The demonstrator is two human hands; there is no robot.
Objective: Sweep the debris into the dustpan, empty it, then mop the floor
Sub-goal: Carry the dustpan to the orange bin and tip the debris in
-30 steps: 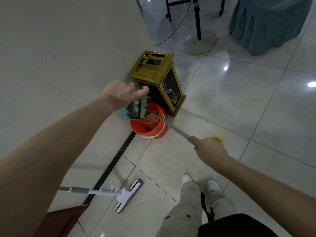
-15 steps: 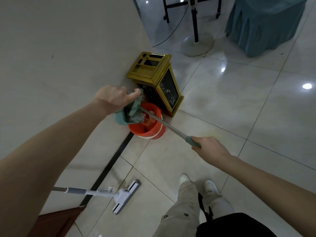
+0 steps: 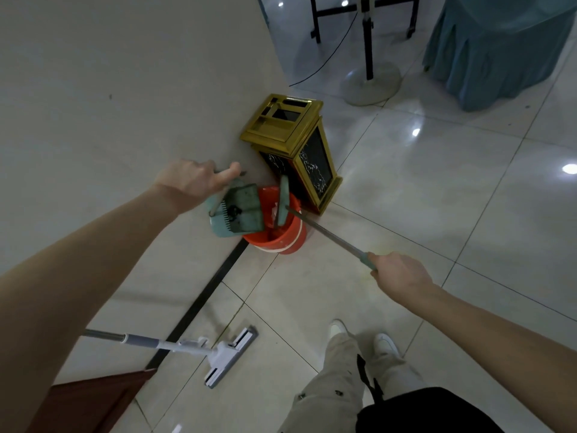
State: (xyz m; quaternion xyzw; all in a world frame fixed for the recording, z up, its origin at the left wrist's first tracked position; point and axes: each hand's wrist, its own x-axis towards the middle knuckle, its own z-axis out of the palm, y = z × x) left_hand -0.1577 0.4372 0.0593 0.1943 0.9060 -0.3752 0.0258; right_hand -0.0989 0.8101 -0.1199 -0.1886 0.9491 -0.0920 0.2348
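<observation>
My left hand [image 3: 199, 179] grips the top of the teal dustpan [image 3: 239, 214], fingers wrapped over its handle, holding it tipped at the rim of the orange bucket [image 3: 281, 237]. The pan's toothed edge faces me, with a dark clump caught in the teeth. My right hand [image 3: 401, 271] is closed around the teal grip of the broom handle [image 3: 327, 237], which runs up and away from me to the broom head [image 3: 283, 203] — that head stands over the bucket's mouth, just beside the pan.

The bucket sits on the floor [image 3: 406, 189] tight in a corner of sorts: the pale wall [image 3: 125, 89] is on its left, touching or nearly so, and the gold-framed bin [image 3: 296, 145] stands right behind it, leaning in this wide view. A black strip [image 3: 203, 301] at the wall's foot runs from the bucket back toward me.

To the bucket's right the tiles lie open and glossy, with room all the way out. Nearer me than the bucket, the flat mop [image 3: 224, 354] lies on the tiles, its handle pointing left under my forearm; my shoes [image 3: 362, 335] stand to its right. Far beyond the bucket are a round fan base [image 3: 370, 81] with a cable, black frame legs, and a teal-draped table [image 3: 499, 48] — all well apart from it.
</observation>
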